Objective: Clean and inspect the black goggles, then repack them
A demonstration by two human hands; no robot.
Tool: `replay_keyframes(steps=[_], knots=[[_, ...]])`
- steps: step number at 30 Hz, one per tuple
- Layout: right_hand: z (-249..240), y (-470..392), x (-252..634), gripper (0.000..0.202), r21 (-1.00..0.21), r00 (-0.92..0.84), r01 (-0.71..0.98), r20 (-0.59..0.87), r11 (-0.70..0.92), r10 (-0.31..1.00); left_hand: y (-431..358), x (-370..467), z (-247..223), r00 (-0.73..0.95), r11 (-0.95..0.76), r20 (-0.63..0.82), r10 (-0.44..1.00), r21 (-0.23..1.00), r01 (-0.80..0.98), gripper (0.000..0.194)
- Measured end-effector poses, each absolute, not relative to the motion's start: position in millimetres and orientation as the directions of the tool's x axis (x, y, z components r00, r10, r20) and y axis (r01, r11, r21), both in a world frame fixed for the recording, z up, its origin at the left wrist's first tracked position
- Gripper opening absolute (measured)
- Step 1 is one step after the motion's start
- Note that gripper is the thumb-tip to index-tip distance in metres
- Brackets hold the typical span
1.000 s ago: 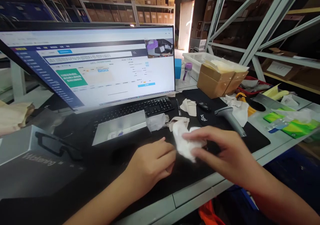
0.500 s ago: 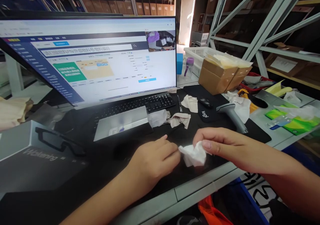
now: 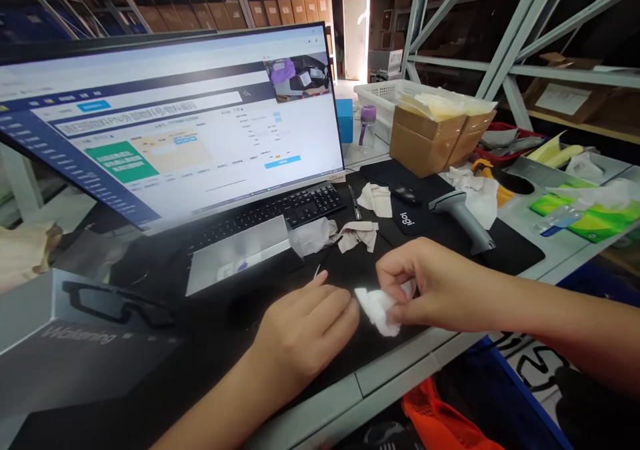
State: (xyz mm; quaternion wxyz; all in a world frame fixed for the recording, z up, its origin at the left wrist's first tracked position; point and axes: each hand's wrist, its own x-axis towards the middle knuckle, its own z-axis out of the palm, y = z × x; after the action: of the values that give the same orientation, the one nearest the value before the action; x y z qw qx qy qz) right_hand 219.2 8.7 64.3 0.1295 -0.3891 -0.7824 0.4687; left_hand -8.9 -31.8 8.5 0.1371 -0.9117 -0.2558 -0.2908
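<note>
My right hand pinches a crumpled white tissue between thumb and fingers, above the black desk mat near the front edge. Just left of the tissue, my left hand is closed with its back toward me. The curled fingers hide whatever it may hold. A thin dark strand shows just beyond its thumb. Beyond the hands lie crumpled beige cloths and a silver open box part.
A large monitor stands behind a black keyboard. On the right are a barcode scanner, a mouse and cardboard boxes. A grey box with glasses printed on it occupies the left. A green tissue pack lies far right.
My right hand has turned knuckles-up and closed further over the tissue, which is more bunched and slightly left. My left hand stays closed in nearly the same place. The view has shifted slightly.
</note>
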Motion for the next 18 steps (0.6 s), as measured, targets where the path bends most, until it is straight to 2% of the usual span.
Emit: replay_keyframes(steps=[3,7,9,14,16,18], knots=[[62,16,232,0.035,-0.864,-0.695,0.457,-0.197,0.213,0.692,-32,-8,12,0.709,-0.838,0.597,0.377,-0.106,0.535,0.014],[61,23,244,0.035,-0.894,-0.727,0.424,-0.240,0.146,0.643,-32,-8,12,0.714,-0.847,0.586,0.382,-0.087,0.525,0.014],[61,20,241,0.034,-0.881,-0.716,0.434,-0.211,0.188,0.666,-31,-9,10,0.713,-0.851,0.582,0.391,-0.067,0.522,0.015],[65,2,213,0.023,-0.750,-0.736,0.456,-0.015,0.479,0.677,-30,-11,5,0.728,-0.858,0.563,0.391,-0.064,0.510,0.019],[68,3,208,0.021,-0.748,-0.748,0.439,0.003,0.498,0.664,-30,-13,7,0.715,-0.853,0.576,0.396,-0.059,0.519,0.018],[69,10,212,0.025,-0.805,-0.750,0.414,-0.038,0.424,0.660,-30,-16,11,0.702,-0.854,0.586,0.406,-0.029,0.519,0.013]])
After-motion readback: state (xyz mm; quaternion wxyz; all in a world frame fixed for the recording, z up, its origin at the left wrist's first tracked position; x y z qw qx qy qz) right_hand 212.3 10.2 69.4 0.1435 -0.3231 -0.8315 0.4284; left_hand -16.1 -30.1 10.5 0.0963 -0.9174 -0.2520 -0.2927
